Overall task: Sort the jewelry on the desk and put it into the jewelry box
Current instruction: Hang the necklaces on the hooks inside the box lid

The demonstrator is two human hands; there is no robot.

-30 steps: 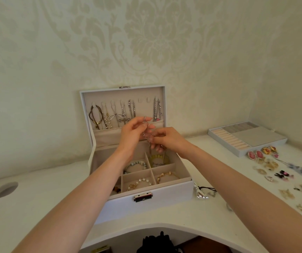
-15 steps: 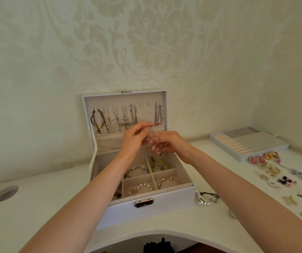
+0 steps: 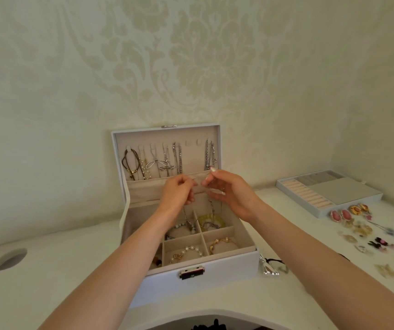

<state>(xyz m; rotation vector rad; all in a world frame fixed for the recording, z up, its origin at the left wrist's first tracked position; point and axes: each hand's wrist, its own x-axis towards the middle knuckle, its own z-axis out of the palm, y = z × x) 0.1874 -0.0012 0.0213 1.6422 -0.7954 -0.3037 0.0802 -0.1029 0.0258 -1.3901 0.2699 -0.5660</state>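
Since before, left hand and right hand have drawn apart over the jewelry box. Each pinches a thin necklace (it hangs into the box).

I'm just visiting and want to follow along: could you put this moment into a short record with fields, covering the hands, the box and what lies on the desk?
left hand: pinches a thin chain
right hand: pinches the same chain, which hangs toward the box
jewelry box: open
lid: upright; necklaces on hooks, two bare
inside the box: bracelets, one a pearl bracelet
desk, right side: ring tray, loose earrings
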